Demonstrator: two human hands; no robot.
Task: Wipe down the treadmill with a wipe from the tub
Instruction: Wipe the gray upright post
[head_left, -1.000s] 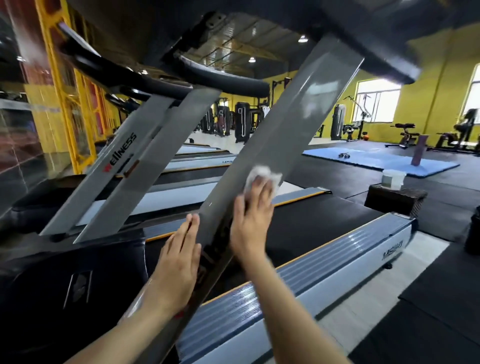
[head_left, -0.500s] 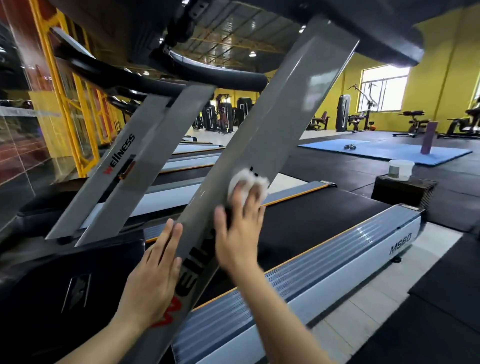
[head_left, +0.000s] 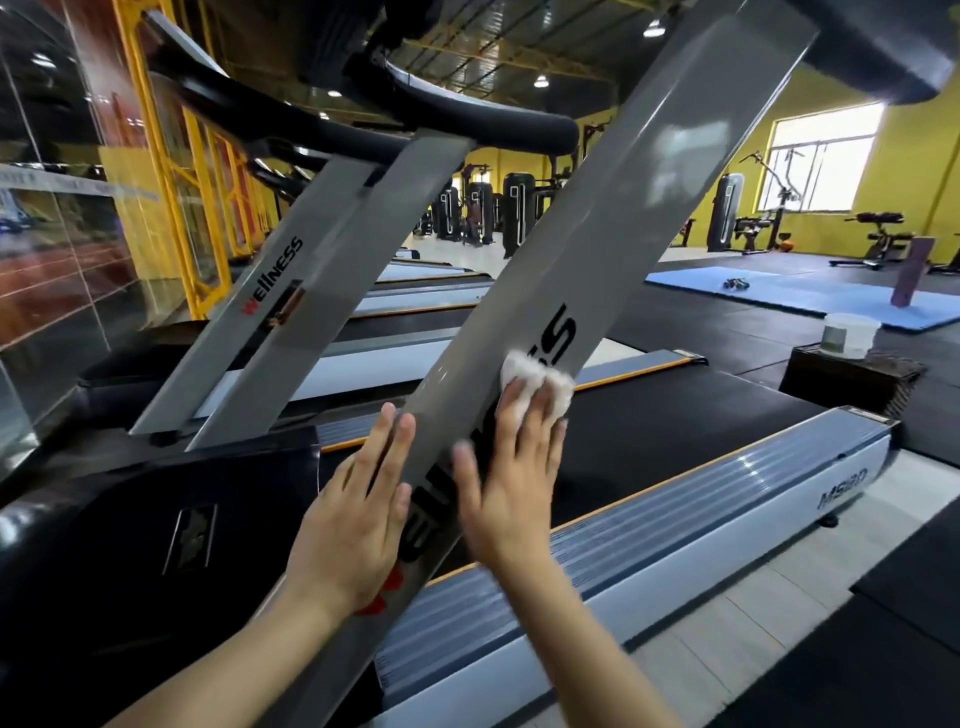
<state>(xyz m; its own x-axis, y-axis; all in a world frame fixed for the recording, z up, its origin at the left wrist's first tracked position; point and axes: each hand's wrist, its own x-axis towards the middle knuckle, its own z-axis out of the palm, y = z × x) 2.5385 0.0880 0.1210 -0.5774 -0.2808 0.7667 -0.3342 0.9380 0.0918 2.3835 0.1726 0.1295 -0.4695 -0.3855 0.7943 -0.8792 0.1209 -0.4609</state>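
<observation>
The treadmill's near grey upright (head_left: 613, 244) slants from lower left to upper right, with black lettering on it. My right hand (head_left: 511, 478) presses a crumpled white wipe (head_left: 537, 382) flat against the upright, fingers straight, the wipe showing past my fingertips. My left hand (head_left: 358, 514) lies flat on the upright's left edge, lower down, fingers straight. The white tub (head_left: 849, 335) stands on a dark box at the right, beyond the treadmill's black belt (head_left: 649, 436).
A second grey upright (head_left: 270, 306) and black handrail (head_left: 467, 117) rise at the left. The grey side rail (head_left: 701, 514) runs along the deck. More treadmills stand behind, a glass wall at the left, a blue mat (head_left: 779, 286) and gym machines far right.
My right hand has slid the wipe down the upright toward my left hand, then slightly up. My left hand has stayed flat on the lower part of the upright.
</observation>
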